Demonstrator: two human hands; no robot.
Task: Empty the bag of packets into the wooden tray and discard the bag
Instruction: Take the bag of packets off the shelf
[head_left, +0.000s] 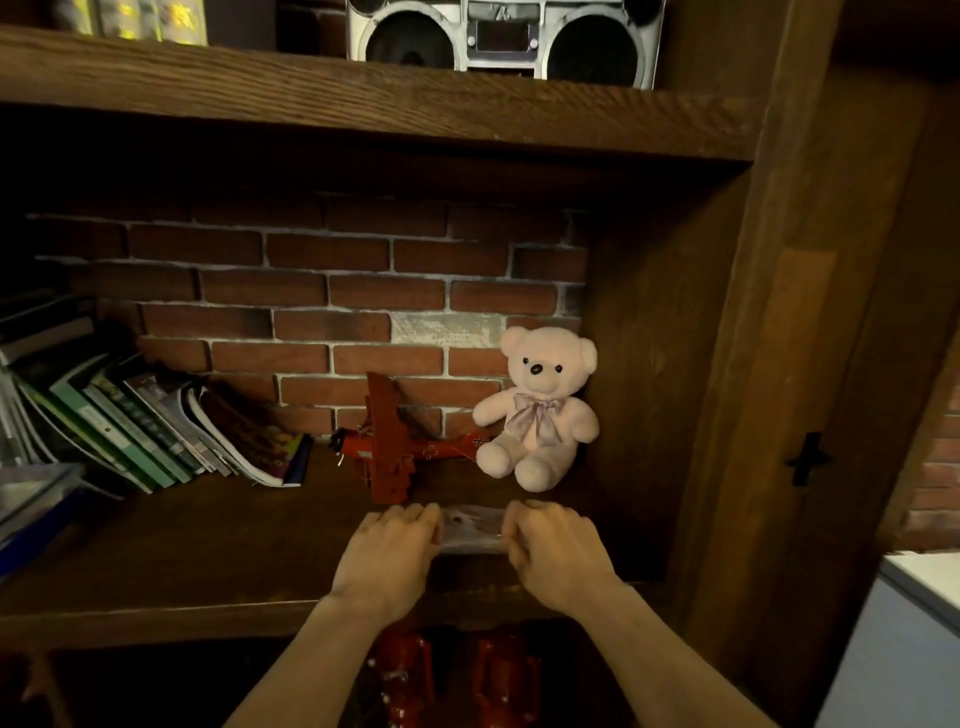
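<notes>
Left hand (390, 558) and right hand (558, 553) each pinch an end of a crinkled clear plastic bag (471, 529) | long axis left-right | over near edge of dark wooden shelf (208, 540) | fuzzy pink teddy bear (540, 410) farther back

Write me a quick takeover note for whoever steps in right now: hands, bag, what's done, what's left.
Left hand: grip closed on the left end of the clear bag.
Right hand: grip closed on the bag's right end.
The bag is held stretched between both hands above the front of the wooden shelf, in front of the red toy plane and pink teddy bear.
No wooden tray is in view, and the bag's contents are too blurred to judge.
Done: bag in hand.
Left: find the tray, empty the bag into it, discard the bag.
</notes>
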